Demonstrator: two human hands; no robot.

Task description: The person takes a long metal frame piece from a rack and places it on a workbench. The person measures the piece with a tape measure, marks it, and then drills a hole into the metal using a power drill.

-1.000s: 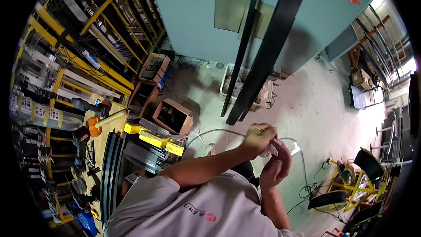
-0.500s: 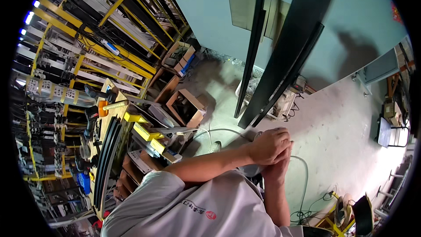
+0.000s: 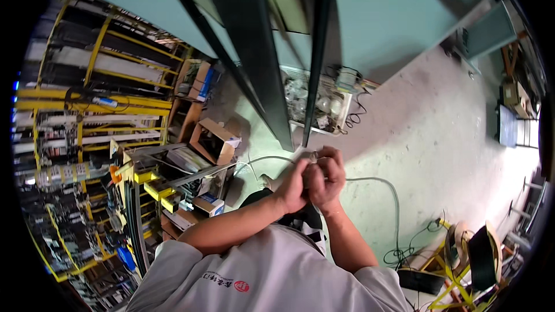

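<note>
Both my hands meet in front of my waist, fingers curled inward and touching. My left hand is closed, its fingertips pressed against the right. My right hand is closed too, knuckles up. A small pale, shiny bit shows at the fingers, too little to name. Just beyond the hands stand long black bars: a wide flat one, a thin one to its left and another thin one to its right. Their lower ends come close to my fingers; whether they touch is unclear.
A white plastic crate with crumpled clear plastic stands behind the bars. Open cardboard boxes and a yellow-framed rack are at left. A grey hose curves over the floor. A pale blue panel rises at the back.
My view has swung, so the bars now lean the other way and the crate shows more. My hands have gone from left over right to side by side, fingers together.
</note>
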